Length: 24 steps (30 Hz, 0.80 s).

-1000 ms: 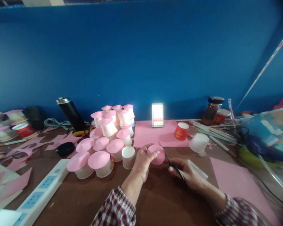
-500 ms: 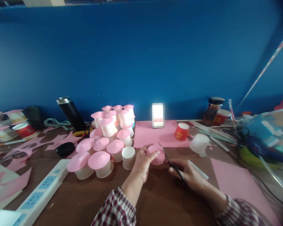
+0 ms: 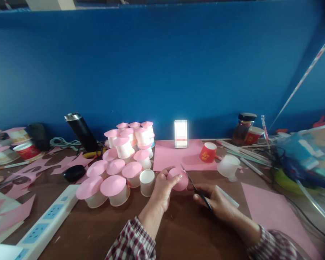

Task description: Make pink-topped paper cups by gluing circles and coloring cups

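Observation:
A small round pink paper disc (image 3: 178,179) is pinched in my left hand (image 3: 162,189), with the thumb lying on top of it. My right hand (image 3: 215,200) is closed on black-handled scissors (image 3: 196,189). Their slim blade points up and to the left, beside the disc's right edge. An uncovered white paper cup (image 3: 147,182) stands just left of my left hand. Farther left, several white cups are grouped, topped by pink cone-shaped paper lids (image 3: 113,185). Behind my hands lies a pink paper sheet (image 3: 176,155).
A red paper cup (image 3: 208,152) and a white cup (image 3: 228,165) stand to the right. Another pink sheet (image 3: 271,209) lies near my right forearm. On the left are a power strip (image 3: 43,224), a black lid (image 3: 74,173), a flask (image 3: 81,133) and paper scraps (image 3: 40,164).
Both hands keep their grips on the disc and the scissors, almost in place. The whole view has shifted very slightly.

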Tool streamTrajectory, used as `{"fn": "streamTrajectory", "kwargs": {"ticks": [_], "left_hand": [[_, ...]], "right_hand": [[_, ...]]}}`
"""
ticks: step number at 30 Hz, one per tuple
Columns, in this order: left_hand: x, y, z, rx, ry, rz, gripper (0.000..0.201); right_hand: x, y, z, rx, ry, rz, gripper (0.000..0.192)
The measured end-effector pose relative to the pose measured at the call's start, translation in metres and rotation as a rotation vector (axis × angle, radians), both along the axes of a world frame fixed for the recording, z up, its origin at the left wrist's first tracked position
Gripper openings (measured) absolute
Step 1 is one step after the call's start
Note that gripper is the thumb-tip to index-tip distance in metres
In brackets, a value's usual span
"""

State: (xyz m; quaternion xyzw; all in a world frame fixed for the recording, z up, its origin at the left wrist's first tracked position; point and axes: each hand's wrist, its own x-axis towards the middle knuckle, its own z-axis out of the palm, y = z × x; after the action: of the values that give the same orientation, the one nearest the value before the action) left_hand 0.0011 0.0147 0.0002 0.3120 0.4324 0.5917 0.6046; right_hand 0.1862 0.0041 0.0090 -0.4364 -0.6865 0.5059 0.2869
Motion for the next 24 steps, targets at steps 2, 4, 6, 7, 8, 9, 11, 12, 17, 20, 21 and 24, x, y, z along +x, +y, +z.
{"fn": "streamTrajectory", "kwargs": {"ticks": [2,4,6,7,8,9,11,12,17,20,21,24], "left_hand": [[-0.0004,0.0005,-0.0005,0.003,0.005,0.0,0.057],[-0.0006,0.0011,-0.0015,0.003,0.017,0.003,0.057],[-0.0007,0.0016,-0.0026,0.0,0.024,0.008,0.056],[-0.0007,0.0017,-0.003,0.0,0.025,0.009,0.056],[-0.0007,0.0019,-0.0033,0.0,0.025,0.011,0.056],[-0.0006,0.002,-0.0034,0.001,0.024,0.013,0.056],[-0.0006,0.0022,-0.0032,0.001,0.025,0.013,0.057],[-0.0006,0.0023,-0.003,-0.001,0.026,0.013,0.056],[-0.0011,0.0021,-0.0026,0.0,0.031,0.014,0.056],[-0.0015,0.0018,-0.0022,0.011,0.051,0.019,0.056],[-0.0016,0.0018,-0.0019,0.014,0.06,0.021,0.055],[-0.002,0.0018,-0.0012,0.015,0.074,0.024,0.055]], "right_hand": [[0.0,0.0001,0.0003,-0.002,-0.012,-0.006,0.051],[-0.0002,-0.0001,0.0015,-0.004,-0.02,-0.008,0.051],[-0.0005,-0.0005,0.0025,-0.007,-0.021,-0.002,0.05],[-0.0005,-0.0006,0.0025,-0.007,-0.02,0.003,0.05],[-0.0005,-0.0006,0.0023,-0.007,-0.02,0.003,0.049],[-0.0004,-0.0006,0.0018,-0.007,-0.02,0.0,0.049],[-0.0004,-0.0005,0.0008,-0.009,-0.023,-0.008,0.048],[-0.0004,-0.0004,0.0005,-0.011,-0.023,-0.011,0.048],[-0.0012,-0.0004,0.0022,-0.011,-0.042,-0.017,0.047],[-0.0013,-0.0001,0.0024,-0.014,-0.04,-0.014,0.047],[-0.0014,0.0,0.002,-0.015,-0.039,-0.015,0.047],[-0.002,0.0003,0.0007,-0.025,-0.039,-0.026,0.047]]}}
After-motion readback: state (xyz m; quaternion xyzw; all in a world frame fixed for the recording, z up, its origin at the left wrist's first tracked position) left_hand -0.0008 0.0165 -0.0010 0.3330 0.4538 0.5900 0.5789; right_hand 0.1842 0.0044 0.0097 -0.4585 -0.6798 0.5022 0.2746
